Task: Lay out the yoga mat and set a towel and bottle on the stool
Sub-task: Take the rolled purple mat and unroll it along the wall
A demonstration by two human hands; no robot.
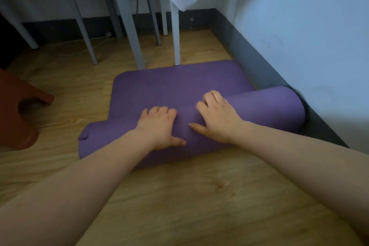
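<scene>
Wood-grain floor (199, 195), pale and bare in the foreground. On it lies the purple yoga mat (175, 86), part flat, part rolled, the roll's end against the dark baseboard. Beyond the mat, grey furniture legs (137, 50) stand on the boards, one white leg at the mat's far edge. Left of the mat sits a reddish-brown stool (18, 110). A white cable (79, 46) trails beyond, among the legs.

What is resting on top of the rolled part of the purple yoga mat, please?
Both hands: the left hand and right hand press flat on the roll, neither closing a grip. The mat surface beneath the palms is covered.
</scene>
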